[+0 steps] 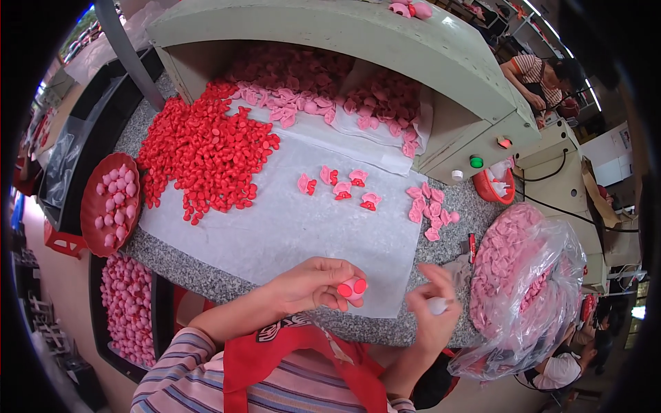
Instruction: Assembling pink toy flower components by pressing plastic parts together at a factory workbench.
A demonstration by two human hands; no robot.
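Note:
My left hand [306,283] is closed on a small pink toy part [355,285] with two red round ends, held between thumb and fingers over the near edge of the white sheet [289,237]. To its right, my right hand [432,327] curls around a small white rounded object [438,305]; its exact kind I cannot make out. The hands are apart. Farther up the sheet lie several pink parts [342,187] with red pieces on them. A big heap of small red parts [213,148] covers the sheet's left side, and loose pink parts [432,206] lie at its right edge.
A pale green metal housing [323,24] arches over pink pieces [303,103] at the back. At left are a red bowl [88,206] and a bin of pink balls [127,310]. A clear bag of pink parts [516,268] and a red basket [486,186] stand right.

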